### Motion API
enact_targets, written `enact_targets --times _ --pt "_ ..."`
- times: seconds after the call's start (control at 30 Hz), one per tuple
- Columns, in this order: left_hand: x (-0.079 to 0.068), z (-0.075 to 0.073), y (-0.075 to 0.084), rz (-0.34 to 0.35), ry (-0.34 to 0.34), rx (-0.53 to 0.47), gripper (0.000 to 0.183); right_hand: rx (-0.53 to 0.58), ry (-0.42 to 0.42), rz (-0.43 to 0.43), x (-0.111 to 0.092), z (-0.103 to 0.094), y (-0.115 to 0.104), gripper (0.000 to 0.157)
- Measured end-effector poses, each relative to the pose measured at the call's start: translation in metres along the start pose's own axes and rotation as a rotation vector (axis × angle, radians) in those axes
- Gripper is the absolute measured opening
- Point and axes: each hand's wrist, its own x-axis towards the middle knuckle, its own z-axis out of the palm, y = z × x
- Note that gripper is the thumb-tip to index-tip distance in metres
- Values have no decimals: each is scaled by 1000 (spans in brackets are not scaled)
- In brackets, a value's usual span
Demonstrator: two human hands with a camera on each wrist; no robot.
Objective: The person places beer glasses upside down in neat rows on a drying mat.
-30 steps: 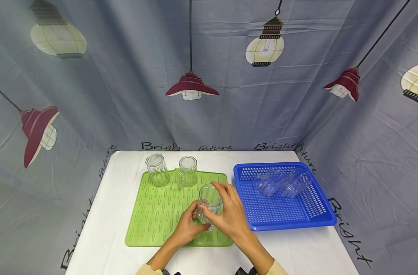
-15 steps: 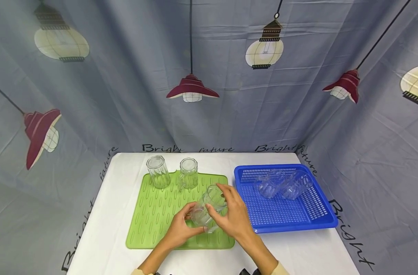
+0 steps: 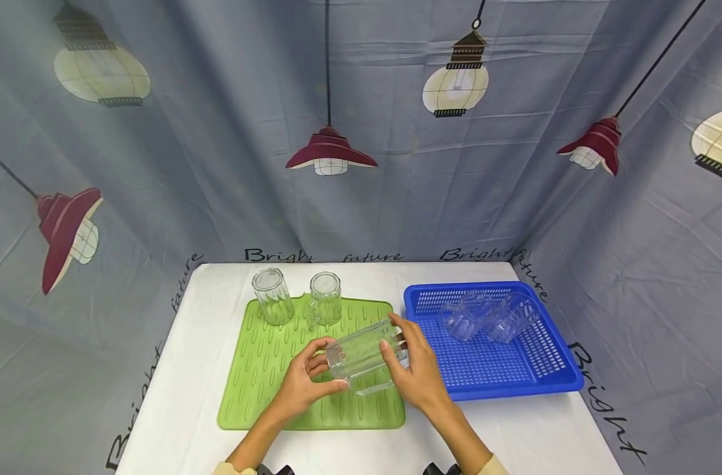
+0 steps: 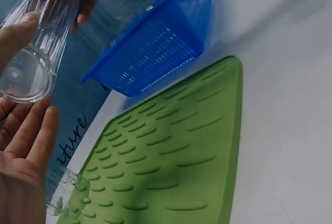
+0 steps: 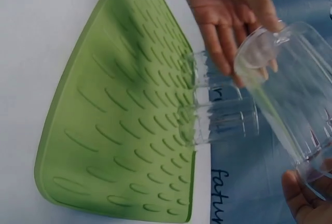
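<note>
A clear glass mug [image 3: 363,353] lies tilted nearly on its side in the air over the green ridged mat [image 3: 266,376], its handle facing down. My left hand [image 3: 301,379] holds the base end between thumb and fingers. My right hand [image 3: 417,366] grips the other end, thumb on the near side and fingers behind the glass. In the left wrist view the round base [image 4: 26,76] shows between left thumb and fingers. Two more glass mugs stand upside down at the mat's far edge, the left mug [image 3: 273,297] and the right mug [image 3: 325,300].
A blue perforated basket [image 3: 486,394] stands right of the mat, with glass mugs [image 3: 503,323] lying in its far part. Both sit on a white-covered table [image 3: 177,369]. A grey-blue curtain [image 3: 218,132] with printed lamps surrounds the table at the back and sides.
The held mug has turned from near upright to almost horizontal, its base swinging left. My left hand has moved left with the base, while my right hand has shifted slightly right.
</note>
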Motion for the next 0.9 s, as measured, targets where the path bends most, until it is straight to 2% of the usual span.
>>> enact_targets --times 0.17,0.3,0.47,0.63,0.9 --pt "1 -2 14 45 56 -39 75 -9 10 10 0 -1 4 52" --pt "3 -4 19 80 108 6 70 -20 19 -32 1 0 5 51" --pt "4 -5 21 66 153 72 67 -55 22 -83 2 -1 4 51" --pt "6 -2 22 93 155 123 68 -75 30 -86 2 -3 5 51" --pt "10 5 24 208 121 118 67 -91 42 -79 2 -7 7 51"
